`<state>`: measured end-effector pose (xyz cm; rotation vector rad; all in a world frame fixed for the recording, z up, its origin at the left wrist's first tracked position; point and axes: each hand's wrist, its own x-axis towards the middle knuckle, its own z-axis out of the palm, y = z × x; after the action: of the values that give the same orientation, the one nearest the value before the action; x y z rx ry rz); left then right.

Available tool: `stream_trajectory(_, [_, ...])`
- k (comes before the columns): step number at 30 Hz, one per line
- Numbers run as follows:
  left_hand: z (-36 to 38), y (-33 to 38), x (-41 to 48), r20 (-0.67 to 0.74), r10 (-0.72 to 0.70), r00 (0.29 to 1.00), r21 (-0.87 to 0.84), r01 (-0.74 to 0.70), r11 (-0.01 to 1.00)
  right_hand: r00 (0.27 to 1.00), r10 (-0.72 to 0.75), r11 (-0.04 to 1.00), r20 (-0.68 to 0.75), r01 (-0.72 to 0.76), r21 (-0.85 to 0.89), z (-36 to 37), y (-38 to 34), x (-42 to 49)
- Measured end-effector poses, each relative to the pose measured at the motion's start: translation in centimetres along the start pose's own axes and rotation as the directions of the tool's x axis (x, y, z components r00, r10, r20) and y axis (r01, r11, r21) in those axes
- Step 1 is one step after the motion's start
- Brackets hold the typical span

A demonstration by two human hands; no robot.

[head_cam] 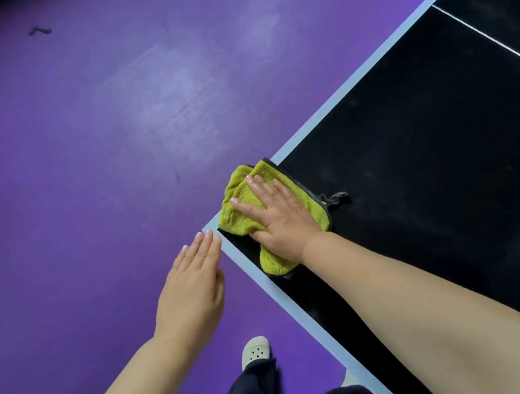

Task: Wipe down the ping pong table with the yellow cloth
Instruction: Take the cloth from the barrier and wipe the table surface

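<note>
Right hand [278,218] flat on yellow cloth [238,222], table [417,151] corner (left hand [192,292] alongside)

The yellow cloth [241,222] is a fluffy, deep-pile fabric with a grey hem. The bench [420,168] has a black matt top, dusty and flecked with pale specks, and a smooth pale-blue edge band. The purple floor [71,160] is smooth with a dull sheen.

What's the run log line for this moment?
right hand: flat on yellow cloth at table corner | left hand: open beside table edge
</note>
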<state>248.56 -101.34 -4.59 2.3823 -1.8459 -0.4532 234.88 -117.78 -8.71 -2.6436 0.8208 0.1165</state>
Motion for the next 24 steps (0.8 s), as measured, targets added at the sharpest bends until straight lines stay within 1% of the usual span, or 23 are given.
stream_trajectory(4, [0.6, 1.3, -0.9, 0.036, 0.054, 0.998, 0.065, -0.056, 0.996, 0.995, -0.103, 0.993, -0.015, 0.104, 0.06, 1.3, -1.4, -2.8])
stream_trajectory(10, [2.3, 5.7, -3.5, 0.067, 0.175, 0.982, 0.147, -0.183, 0.972, 0.977, -0.21, 0.975, -0.041, 0.212, 0.071, 3.3, -1.4, -10.6])
stream_trajectory(12, [2.9, 8.0, -5.0, 0.066, 0.197, 0.978, 0.142, -0.205, 0.969, 0.976, -0.212, 0.973, -0.046, 0.216, 0.083, 3.9, -1.0, -13.6])
stream_trajectory(14, [3.7, 10.7, -6.6, 0.107, 0.179, 0.978, 0.132, -0.192, 0.972, 0.978, -0.203, 0.974, -0.049, 0.207, 0.091, 4.3, -0.4, -16.7])
stream_trajectory(18, [5.3, 16.1, -9.9, 0.136, 0.191, 0.972, 0.1, -0.205, 0.974, 0.982, -0.181, 0.976, -0.051, 0.186, 0.112, 4.6, 1.3, -23.3])
stream_trajectory(21, [6.2, 20.8, -11.9, 0.168, 0.171, 0.971, 0.079, -0.186, 0.979, 0.987, -0.156, 0.981, -0.033, 0.159, 0.11, 4.5, 2.9, -28.5])
stream_trajectory(24, [7.5, 25.4, -14.0, 0.212, 0.211, 0.954, -0.019, -0.212, 0.977, 0.991, -0.128, 0.986, -0.03, 0.131, 0.1, 4.3, 4.9, -33.7])
